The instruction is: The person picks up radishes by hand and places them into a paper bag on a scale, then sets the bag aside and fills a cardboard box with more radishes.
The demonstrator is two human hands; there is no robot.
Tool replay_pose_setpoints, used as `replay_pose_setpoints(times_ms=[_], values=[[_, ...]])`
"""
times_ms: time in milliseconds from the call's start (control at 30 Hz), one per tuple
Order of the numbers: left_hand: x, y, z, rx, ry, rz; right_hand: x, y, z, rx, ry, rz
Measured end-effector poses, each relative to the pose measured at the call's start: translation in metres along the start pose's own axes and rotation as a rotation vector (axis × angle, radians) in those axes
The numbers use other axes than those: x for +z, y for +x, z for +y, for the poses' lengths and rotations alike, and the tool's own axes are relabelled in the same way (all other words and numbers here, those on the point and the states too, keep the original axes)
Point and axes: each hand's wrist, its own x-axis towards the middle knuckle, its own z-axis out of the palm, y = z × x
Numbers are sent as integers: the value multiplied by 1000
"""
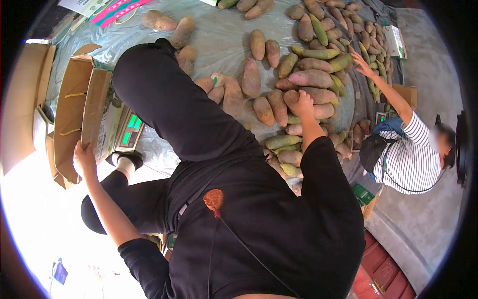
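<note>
My left hand [84, 160] grips the lower edge of an open cardboard box [73, 112] at the left. The box is tilted, with yellow cord handles on its side, beside a scale [130, 130] with lit green digits. On the right, my right hand [302, 105] is closed around one end of a brownish-red tuber [291, 98] in the pile. Long reddish tubers [311, 78] and greenish ones [318, 30] lie close around that hand. More tubers [251, 78] are spread on the plastic sheet [219, 40] nearer the middle.
A co-worker in a striped shirt [416, 162] is at the right, one hand [362, 65] reaching over the heap. Another small scale [381, 117] is near them. My bent leg [174, 99] crosses between box and tubers. A pink-and-green bag [117, 11] lies at the top left.
</note>
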Motion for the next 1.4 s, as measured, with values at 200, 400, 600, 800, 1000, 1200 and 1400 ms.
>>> replay_pose_setpoints(times_ms=[200, 400, 600, 800, 1000, 1200, 1400], values=[[-2, -2, 1, 43, 40, 36, 5, 2, -18, 27, -166, -63], [-5, 2, 5, -16, 66, -26, 20, 13, -19, 55, -194, -15], [-2, 2, -3, -26, 60, -21, 19, -4, -18, 5, -45, 94], [2, 5, -7, -11, -75, -52, -17, -2, -34, -219, 212, 201], [7, 5, -13, 13, -53, -13, -13, 35, -24, -303, 824, 85], [13, 8, -26, 49, -93, -13, 43, 28, 43, -226, 274, -84], [10, 6, -13, 4, -235, -32, 144, 42, 117, -380, -367, -210]])
